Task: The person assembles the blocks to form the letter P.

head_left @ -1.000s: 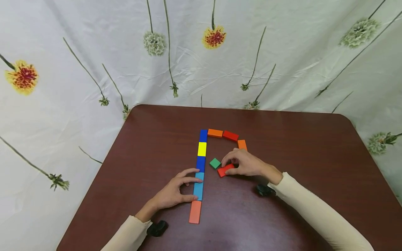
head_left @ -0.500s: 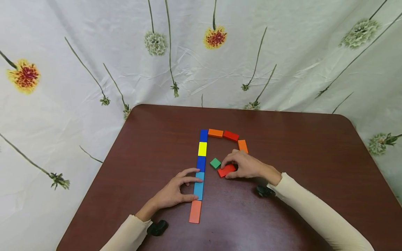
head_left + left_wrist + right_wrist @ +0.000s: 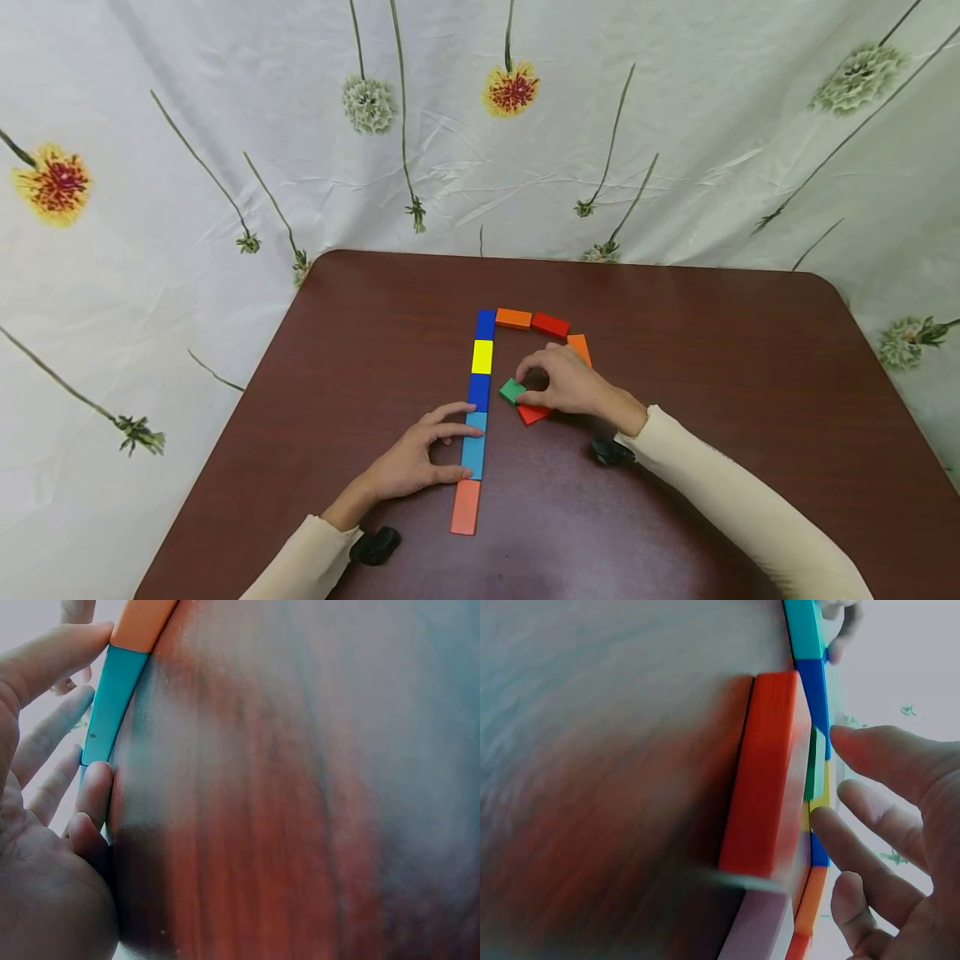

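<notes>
A straight row of flat blocks runs up the table, and my left hand [image 3: 412, 457] rests along its left side. My left thumb and fingertips touch the light blue block [image 3: 473, 450] and its ends. The salmon block [image 3: 465, 507] lies below it and a dark blue block [image 3: 478, 392] above. To the right of the row, my right hand [image 3: 566, 379] pinches a small green block [image 3: 512, 392] on the table between thumb and forefinger. Beneath that hand lies a red block [image 3: 761, 780], partly hidden in the head view, its long side plain in the right wrist view.
Above stand a yellow block [image 3: 482, 357] and another dark blue block [image 3: 486, 324]. From the top, an orange block [image 3: 513, 318], a red block [image 3: 551, 324] and a second orange block [image 3: 579, 347] curve rightward. A mauve-looking block [image 3: 756, 926] shows by the right wrist. The brown table [image 3: 675, 325] meets a flowered cloth.
My right hand has let go of the red block and shifted left to the green block. My left hand stays in place against the light blue block.
</notes>
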Tool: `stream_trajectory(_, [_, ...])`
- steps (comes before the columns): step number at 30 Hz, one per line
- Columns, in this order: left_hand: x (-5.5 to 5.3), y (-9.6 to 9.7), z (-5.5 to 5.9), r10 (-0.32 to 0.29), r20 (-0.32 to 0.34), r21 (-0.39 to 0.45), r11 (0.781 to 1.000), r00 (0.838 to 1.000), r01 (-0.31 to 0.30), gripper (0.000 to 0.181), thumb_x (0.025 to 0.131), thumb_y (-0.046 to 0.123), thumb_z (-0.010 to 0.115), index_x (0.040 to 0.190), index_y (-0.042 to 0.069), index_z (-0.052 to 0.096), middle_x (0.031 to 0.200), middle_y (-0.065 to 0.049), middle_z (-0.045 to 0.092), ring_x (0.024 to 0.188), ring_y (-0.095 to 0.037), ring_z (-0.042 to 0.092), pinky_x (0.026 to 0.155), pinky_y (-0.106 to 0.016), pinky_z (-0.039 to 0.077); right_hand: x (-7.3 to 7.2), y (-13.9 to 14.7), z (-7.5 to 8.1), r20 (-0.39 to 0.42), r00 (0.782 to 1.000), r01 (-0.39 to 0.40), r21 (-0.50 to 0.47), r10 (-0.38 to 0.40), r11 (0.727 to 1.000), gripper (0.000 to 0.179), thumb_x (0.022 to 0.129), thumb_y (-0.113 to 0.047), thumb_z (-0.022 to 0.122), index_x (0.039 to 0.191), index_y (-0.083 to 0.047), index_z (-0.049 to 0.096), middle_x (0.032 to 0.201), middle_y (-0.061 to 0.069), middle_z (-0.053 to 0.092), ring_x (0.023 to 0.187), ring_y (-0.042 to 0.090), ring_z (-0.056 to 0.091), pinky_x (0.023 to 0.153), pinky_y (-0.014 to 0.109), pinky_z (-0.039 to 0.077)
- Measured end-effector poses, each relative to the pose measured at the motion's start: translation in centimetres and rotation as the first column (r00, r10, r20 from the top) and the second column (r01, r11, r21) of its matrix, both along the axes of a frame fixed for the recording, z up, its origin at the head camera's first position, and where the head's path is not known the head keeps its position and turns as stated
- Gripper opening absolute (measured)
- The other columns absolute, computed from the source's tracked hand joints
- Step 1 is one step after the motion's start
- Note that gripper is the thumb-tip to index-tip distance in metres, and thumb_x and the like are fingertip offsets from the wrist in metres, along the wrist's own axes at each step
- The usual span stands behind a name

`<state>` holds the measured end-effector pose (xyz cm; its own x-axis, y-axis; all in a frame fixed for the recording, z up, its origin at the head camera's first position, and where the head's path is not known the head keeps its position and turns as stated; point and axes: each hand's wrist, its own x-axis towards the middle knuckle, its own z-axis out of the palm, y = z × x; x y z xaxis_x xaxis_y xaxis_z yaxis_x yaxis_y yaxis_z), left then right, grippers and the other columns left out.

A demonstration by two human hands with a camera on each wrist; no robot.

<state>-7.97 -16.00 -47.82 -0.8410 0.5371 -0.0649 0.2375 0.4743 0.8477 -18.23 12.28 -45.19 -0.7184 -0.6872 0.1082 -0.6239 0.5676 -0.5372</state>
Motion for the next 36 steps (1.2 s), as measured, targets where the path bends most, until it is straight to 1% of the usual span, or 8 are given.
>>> stream_trajectory(4, [0.0,0.0,-0.1,-0.002,-0.012,0.001,1.0,1.0,0.002,0.047,0.085,0.03,0.081,0.129,0.025,0.067,0.155,0.001,0.039,0.143,-0.029,0.034,0.109,-0.058,0.036,0.2,-0.9,-0.1,-0.031,0.998,0.049,0.025,-0.048,0.998,0.024,0.079,-0.034,0.085,0.092,-0.016,0.076,0.086,-0.004,0.074,0.073,0.012,0.047,0.07,0.029,0.035])
stream_trajectory(8, [0.0,0.0,-0.2,-0.006,-0.014,0.001,1.0,1.0,0.006,0.047,0.085,0.03,0.081,0.129,0.024,0.068,0.155,0.001,0.04,0.143,-0.029,0.034,0.11,-0.059,0.034,0.4,-1.4,-0.2,-0.041,0.996,0.079,0.041,-0.078,0.996,0.024,0.078,-0.034,0.086,0.091,-0.017,0.076,0.086,-0.004,0.075,0.071,0.011,0.046,0.071,0.03,0.036])
stream_trajectory(13, [0.0,0.0,-0.1,-0.008,-0.013,0.006,1.0,1.0,0.008,0.046,0.085,0.029,0.081,0.129,0.023,0.068,0.155,0.001,0.04,0.143,-0.03,0.033,0.11,-0.06,0.034,0.3,-1.5,-0.3,-0.051,0.997,0.065,0.031,-0.063,0.997,0.02,0.08,-0.028,0.085,0.094,-0.016,0.077,0.087,-0.004,0.076,0.07,0.01,0.047,0.07,0.029,0.037])
stream_trajectory(17, [0.0,-0.1,0.0,-0.007,-0.02,0.006,1.0,1.0,0.007,0.047,0.084,0.03,0.081,0.129,0.023,0.068,0.155,0.0,0.04,0.143,-0.029,0.034,0.109,-0.058,0.036,0.1,-1.6,-0.4,-0.034,0.998,0.046,0.018,-0.045,0.999,0.019,0.082,-0.022,0.081,0.099,-0.013,0.078,0.084,-0.003,0.075,0.068,0.01,0.047,0.07,0.028,0.036])
stream_trajectory(20, [0.0,-0.1,0.0,-0.007,-0.018,0.006,1.0,1.0,0.007,0.047,0.085,0.03,0.081,0.129,0.023,0.068,0.155,0.0,0.04,0.143,-0.029,0.034,0.109,-0.058,0.036,-0.1,-1.7,-0.4,-0.009,0.999,0.049,-0.001,-0.049,0.999,0.017,0.083,-0.018,0.08,0.098,-0.012,0.079,0.078,-0.003,0.072,0.063,0.008,0.045,0.064,0.024,0.037])
stream_trajectory(24, [0.0,-0.1,0.0,-0.004,-0.005,0.01,1.0,1.0,0.004,0.047,0.085,0.03,0.081,0.129,0.023,0.068,0.156,0.0,0.039,0.143,-0.03,0.034,0.11,-0.059,0.035,-0.4,-2.0,-0.4,0.017,0.997,0.072,-0.028,-0.072,0.997,0.014,0.082,-0.015,0.08,0.095,-0.01,0.079,0.067,-0.004,0.064,0.055,0.008,0.041,0.052,0.02,0.031])
stream_trajectory(28, [0.0,-0.1,0.0,-0.005,-0.004,0.012,1.0,1.0,0.005,0.047,0.085,0.03,0.081,0.129,0.022,0.068,0.156,-0.001,0.039,0.143,-0.03,0.033,0.11,-0.06,0.034,-0.6,-2.4,-0.4,0.01,0.996,0.085,-0.021,-0.085,0.996,0.016,0.081,-0.015,0.08,0.097,-0.011,0.079,0.065,-0.006,0.062,0.055,0.01,0.04,0.052,0.02,0.03])
stream_trajectory(36, [0.0,-0.1,0.0,-0.008,-0.008,0.008,1.0,1.0,0.008,0.047,0.085,0.031,0.081,0.129,0.023,0.068,0.156,0.0,0.039,0.143,-0.029,0.033,0.11,-0.057,0.035,-0.8,-2.8,-0.3,-0.037,0.997,0.063,0.013,-0.063,0.998,0.015,0.082,-0.015,0.079,0.097,-0.013,0.079,0.063,-0.007,0.06,0.059,0.011,0.039,0.061,0.024,0.031])
